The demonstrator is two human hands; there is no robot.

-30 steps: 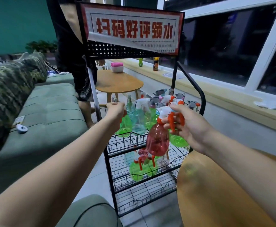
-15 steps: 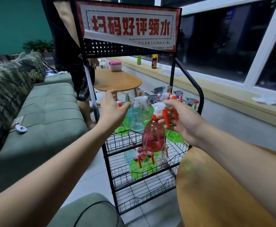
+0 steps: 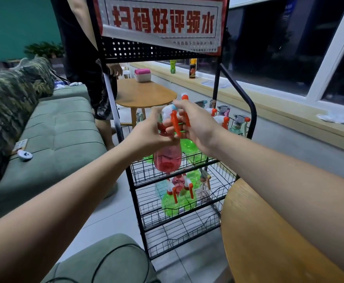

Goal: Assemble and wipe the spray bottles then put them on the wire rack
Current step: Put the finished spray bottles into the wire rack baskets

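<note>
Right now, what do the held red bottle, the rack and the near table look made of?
The red bottle looks like clear tinted plastic, glossy; shapes behind show through. The rack: thin metal wire, black coat, likely painted. The table: wood or wood-look laminate, matte; grain lines show.

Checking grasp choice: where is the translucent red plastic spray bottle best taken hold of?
Probably the narrow neck under the trigger head, from above: the translucent red plastic spray bottle hangs upright, so its round body can drop into the black wire rack.

Glossy translucent red plastic spray bottle (image 3: 167,160) at frame centre; matt black metal wire rack (image 3: 179,227) below; smooth wood-grain table (image 3: 269,242) lower right.
</note>
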